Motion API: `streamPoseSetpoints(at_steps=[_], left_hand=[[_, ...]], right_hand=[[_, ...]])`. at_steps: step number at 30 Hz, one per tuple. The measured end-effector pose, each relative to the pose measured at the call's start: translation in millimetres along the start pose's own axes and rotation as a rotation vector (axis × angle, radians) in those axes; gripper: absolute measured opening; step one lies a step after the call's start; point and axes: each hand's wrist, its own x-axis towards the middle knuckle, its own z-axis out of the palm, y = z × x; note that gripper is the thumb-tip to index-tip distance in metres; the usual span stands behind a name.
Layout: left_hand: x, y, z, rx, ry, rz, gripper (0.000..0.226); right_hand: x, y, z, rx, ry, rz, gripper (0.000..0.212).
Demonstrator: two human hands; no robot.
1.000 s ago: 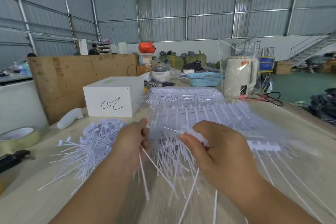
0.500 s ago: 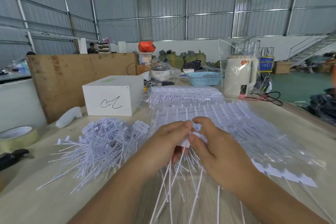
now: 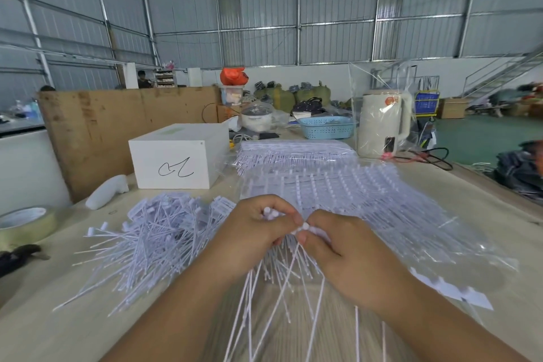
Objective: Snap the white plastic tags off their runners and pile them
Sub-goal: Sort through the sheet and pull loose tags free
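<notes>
Hands meet at the middle of the pale wooden table (image 3: pixel 44 332), knuckles nearly touching; left hand (image 3: pixel 252 232) has its fingers curled round the white heads of a small bunch of thin white plastic tags (image 3: pixel 273 279), right hand (image 3: pixel 338 247) pinches the same bunch between thumb and forefinger just beside it; the tags' long stems fan down toward the near edge of the table, some blurred. Just beyond the hands lies a broad spread of white tags on runners (image 3: pixel 338 185), rows of studs showing, partly under clear plastic wrap; behind that, a flatter bundle of the same in clear wrap (image 3: pixel 293 153). Left of the left hand, a loose heap of snapped-off white tags (image 3: pixel 152 238) lies on the table, stems pointing every way; one flat strip of white tag plates (image 3: pixel 458 291) lies apart at the right. Farther back on the left stands a white cardboard box with a black scrawl (image 3: pixel 176 164); near it a white moulded handle-shaped piece (image 3: pixel 107 195); at the left edge a roll of clear tape (image 3: pixel 26 223) and a dark tool (image 3: pixel 17 256), too dim to identify. Beyond, a blue plastic basket (image 3: pixel 326 128); a cream kettle in a clear bag (image 3: pixel 382 123); a brown board (image 3: pixel 117 126) standing upright behind the box.
</notes>
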Motion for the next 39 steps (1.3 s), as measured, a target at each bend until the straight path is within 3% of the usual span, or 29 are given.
streamPoseSetpoints(at_steps=[4,11,15,17,20,22,24,27,30,34,37,39], left_hand=[[4,-3,1,-0.043,0.072,-0.046,0.024],[6,-6,6,-0.270,0.134,-0.333,0.023],[9,-10,10,-0.354,0.140,-0.470,0.027],[12,-15,5,-0.379,0.231,-0.513,0.036],[16,-20,-19,-0.468,0.421,-0.469,0.042],[17,-18,-28,-0.439,0.469,-0.325,0.034],[15,-12,-20,-0.296,0.436,-0.181,0.020],[6,-4,3,-0.244,0.256,-0.094,0.011],[-1,1,13,-0.214,0.101,-0.089,0.019],[-1,4,12,-0.213,0.076,-0.147,0.027],[-2,4,12,-0.199,0.038,-0.137,0.018],[-3,3,14,-0.177,-0.028,-0.106,0.027]], right_hand=[[2,-2,-2,-0.012,0.046,-0.005,0.027],[1,-9,-6,-0.312,0.127,-0.174,0.021],[0,-16,-9,-0.452,0.034,-0.245,0.013],[-1,-24,-9,-0.477,0.013,-0.300,0.011],[-4,-28,-10,-0.397,0.130,-0.376,0.025],[-4,-26,-13,-0.325,0.196,-0.347,0.034],[-3,-20,-17,-0.283,0.203,-0.294,0.038],[-1,-14,-16,-0.294,0.149,-0.227,0.046],[-1,-11,-13,-0.201,0.150,-0.163,0.054],[-2,-8,-12,-0.155,0.111,-0.118,0.076],[-2,-7,-12,-0.152,0.109,-0.094,0.063],[-1,-6,-12,-0.201,0.098,-0.053,0.052]])
